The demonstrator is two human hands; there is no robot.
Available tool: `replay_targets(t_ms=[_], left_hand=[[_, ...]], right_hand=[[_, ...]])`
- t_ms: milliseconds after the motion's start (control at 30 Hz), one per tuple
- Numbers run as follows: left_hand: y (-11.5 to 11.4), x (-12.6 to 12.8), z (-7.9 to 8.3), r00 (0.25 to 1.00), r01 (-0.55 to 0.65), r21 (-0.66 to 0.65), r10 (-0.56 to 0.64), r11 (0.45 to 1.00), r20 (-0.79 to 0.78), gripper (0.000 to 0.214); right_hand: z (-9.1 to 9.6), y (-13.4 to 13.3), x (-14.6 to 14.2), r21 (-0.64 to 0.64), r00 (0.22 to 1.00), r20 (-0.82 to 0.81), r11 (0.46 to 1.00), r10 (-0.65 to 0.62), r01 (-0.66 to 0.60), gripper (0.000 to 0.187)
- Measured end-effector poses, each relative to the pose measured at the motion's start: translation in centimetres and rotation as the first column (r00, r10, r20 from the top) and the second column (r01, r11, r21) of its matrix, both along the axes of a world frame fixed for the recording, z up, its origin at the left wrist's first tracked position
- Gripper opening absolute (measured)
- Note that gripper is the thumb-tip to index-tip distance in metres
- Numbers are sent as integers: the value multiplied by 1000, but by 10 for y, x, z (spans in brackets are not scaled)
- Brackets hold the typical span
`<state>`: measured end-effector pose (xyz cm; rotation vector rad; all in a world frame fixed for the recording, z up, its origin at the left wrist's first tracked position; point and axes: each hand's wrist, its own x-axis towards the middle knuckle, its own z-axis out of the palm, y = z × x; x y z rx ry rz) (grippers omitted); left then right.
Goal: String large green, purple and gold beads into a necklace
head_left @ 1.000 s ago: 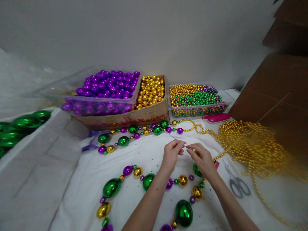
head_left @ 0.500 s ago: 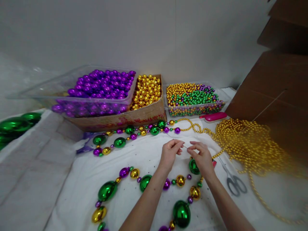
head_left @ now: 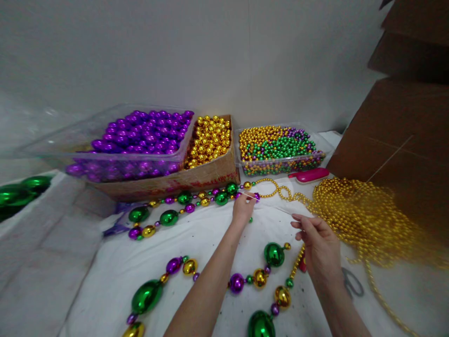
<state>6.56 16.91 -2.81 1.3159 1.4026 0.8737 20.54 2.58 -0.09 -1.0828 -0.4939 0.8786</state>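
My left hand (head_left: 243, 208) reaches to the far bead strand, its fingers pinched on a thin pale thread (head_left: 277, 208). A purple bead (head_left: 257, 197) is right beside those fingertips. The thread runs rightward to my right hand (head_left: 317, 236), whose thumb and fingertips are closed at its other end. A small green bead (head_left: 250, 219) shows just under my left hand. Nearer to me lies a garland of large beads, with a big green ball (head_left: 274, 254) and a gold ball (head_left: 282, 296). My left forearm hides part of it.
At the back stand a clear tub (head_left: 154, 161) of purple beads, a cardboard box (head_left: 168, 184) of gold beads and a clear tray (head_left: 280, 167) of small mixed beads. A gold bead chain heap (head_left: 361, 220), a pink-handled tool (head_left: 312, 175) and partly hidden scissors (head_left: 352, 283) lie right.
My hands have spread apart: the left went forward to the far strand, the right moved rightward and nearer to me. More thread shows between them. The whole view has shifted slightly.
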Motion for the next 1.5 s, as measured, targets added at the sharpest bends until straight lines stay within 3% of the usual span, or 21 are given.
replay_targets(t_ms=[100,233,433,533,600,733,800,967,1233,1500], left_hand=[[24,16,-5,998,-57,64,59,996,-35,23],[28,23,-3,998,-50,26,50,998,24,22],[-12,-3,19,950,32,-232,42,972,308,5],[-41,-20,31,889,103,-325,59,940,454,17],[-56,-30,36,831,112,-363,113,925,545,22],[-72,-44,37,566,120,-500,355,858,744,21],[-75,-48,35,490,117,-541,425,833,761,19],[-80,-53,36,438,80,-566,481,820,759,18],[-87,-58,43,414,55,-569,499,821,761,20],[-89,-54,40,391,79,-537,469,840,792,18]], right_hand=[[7,-8,-2,12,1000,26,1000,4,-4,20],[13,-14,4,13,996,90,1000,-20,19,20],[14,-17,16,30,982,172,996,-83,79,16],[20,-23,10,23,938,337,996,-84,82,16],[26,-30,4,14,892,449,999,-49,48,15],[38,-47,-5,1,787,617,1000,19,-25,12],[43,-54,-8,-14,712,701,999,36,-37,11],[52,-67,-12,3,545,839,999,16,-34,9],[53,-73,-15,26,504,864,997,12,-68,7],[53,-73,-23,79,438,898,993,-33,-87,9]])
